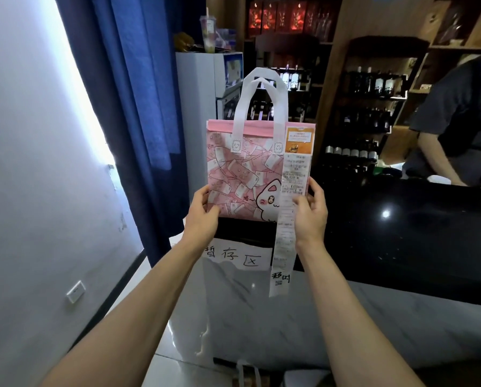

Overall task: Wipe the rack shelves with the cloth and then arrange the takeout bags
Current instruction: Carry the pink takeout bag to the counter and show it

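Both hands [203, 212] on pink takeout bag [244, 169]

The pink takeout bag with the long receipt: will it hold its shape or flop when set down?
The pink takeout bag probably stays fairly stiff: its face looks flat and its white handles stand upright unsupported. It seems light, held low by the left hand and right hand. The receipt hangs limp and may snag.

A pink bag [243, 174] printed with banknotes and a cartoon cat is held upright in the air above the counter [401, 219], white handles standing up, a long receipt [285, 219] stuck at its right edge hanging below it.
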